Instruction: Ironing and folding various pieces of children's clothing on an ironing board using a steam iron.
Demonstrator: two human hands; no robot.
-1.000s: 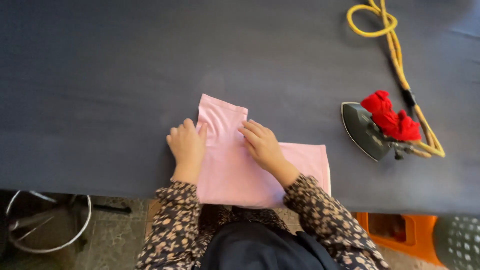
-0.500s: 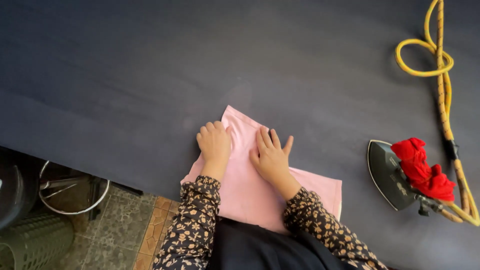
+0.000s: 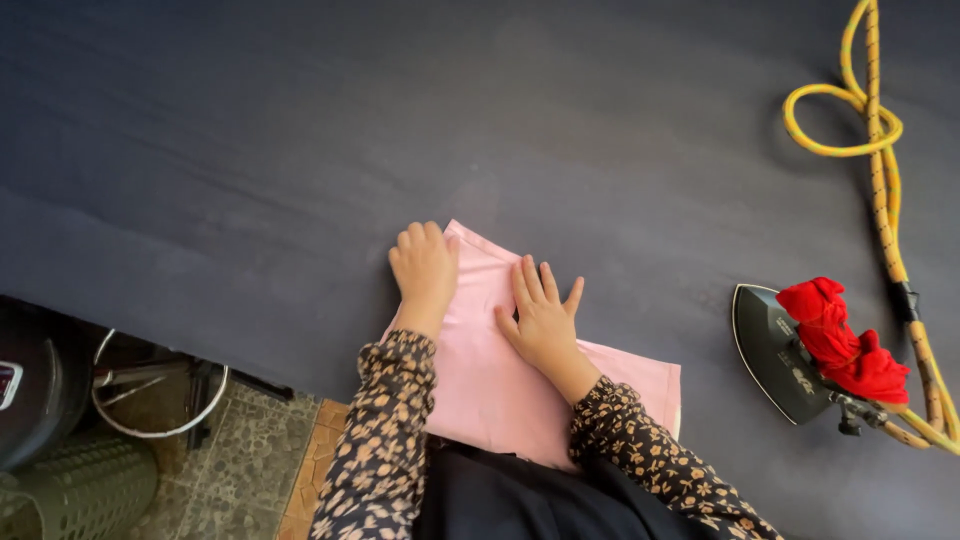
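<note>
The pink cloth's [image 3: 500,380] near edge was hidden under the person's dark clothing and sleeves. The yellow cord [image 3: 880,190] ran off the top and right edges, and red rag [image 3: 840,340] covered the iron's [image 3: 775,350] handle.

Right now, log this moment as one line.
left hand: flat on pink cloth | right hand: flat on cloth | iron: right, untouched

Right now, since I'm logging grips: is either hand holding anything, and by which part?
Nothing is held. The left hand presses the pink cloth at its far left edge; the right hand lies flat on its middle.
</note>
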